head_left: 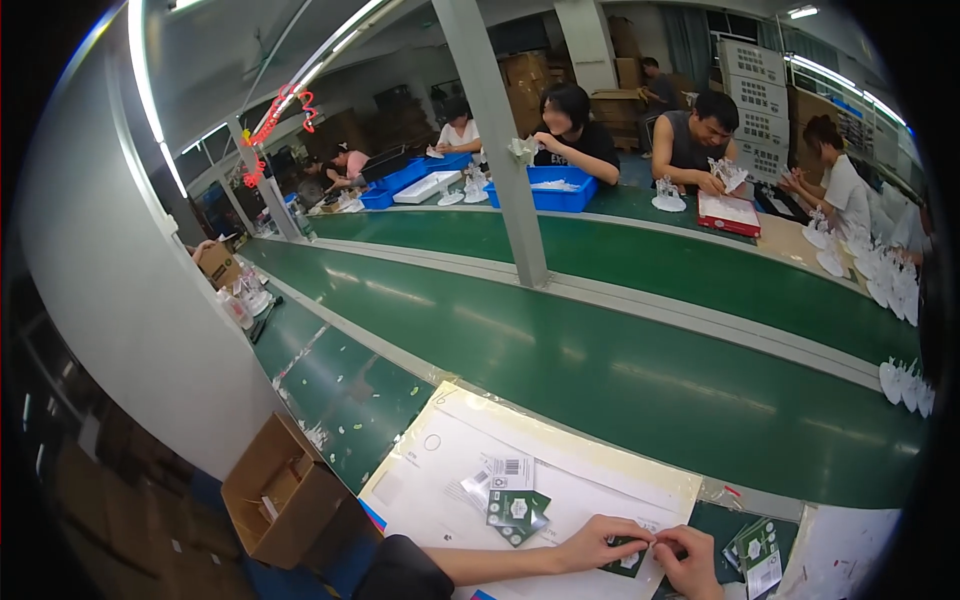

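A green and white printed card (628, 566) lies at the lower right of a white board (590, 500). My left hand (598, 546) reaches over it from the left, with fingers closed on its upper part. Against the card's right edge, my right hand (688, 562) has thumb and forefinger pinched together, their tips almost touching the left fingertips. The fingers partly hide the card. A loose stack of similar green cards (516, 510) is on the board to the left, some showing a white barcode side. More green cards (758, 555) lie just right of my right hand.
An open cardboard box (275, 490) stands at the board's left. Beyond the board runs a green conveyor belt (480, 330), with a metal post (500, 150) past it. Across from me several people sit with blue bins (545, 190), a red box (728, 215) and white figurines (890, 275).
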Motion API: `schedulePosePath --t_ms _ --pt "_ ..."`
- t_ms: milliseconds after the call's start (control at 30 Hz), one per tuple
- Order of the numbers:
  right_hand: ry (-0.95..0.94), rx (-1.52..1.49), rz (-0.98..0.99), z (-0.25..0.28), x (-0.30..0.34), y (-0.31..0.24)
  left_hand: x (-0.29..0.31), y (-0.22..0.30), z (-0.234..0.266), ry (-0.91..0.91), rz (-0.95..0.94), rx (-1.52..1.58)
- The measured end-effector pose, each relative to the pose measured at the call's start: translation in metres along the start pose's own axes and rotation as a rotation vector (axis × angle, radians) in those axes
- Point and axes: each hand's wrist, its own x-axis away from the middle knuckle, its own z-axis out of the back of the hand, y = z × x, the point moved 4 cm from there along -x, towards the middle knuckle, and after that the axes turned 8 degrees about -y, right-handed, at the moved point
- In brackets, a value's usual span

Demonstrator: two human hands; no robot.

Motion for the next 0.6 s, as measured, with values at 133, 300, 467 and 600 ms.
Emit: schedulePosePath --t_ms 133,300,467,600 --pt "-0.104 0.059 0.064 0.004 -0.007 0.005 -0.004 -0.003 0.004 0.031 0.092 -0.020" --pt "-0.172 -0.052 0.069 -0.001 -0.016 0.011 0.001 0.004 0.012 0.055 0.097 -0.114" --pt "-0.205 0.036 0.109 -0.003 -0.006 0.018 -0.001 -0.005 0.010 0.082 0.120 -0.081" --pt "-0.100 0.019 0.084 0.000 -0.004 0.017 0.000 -0.003 0.009 0.067 0.138 -0.098"
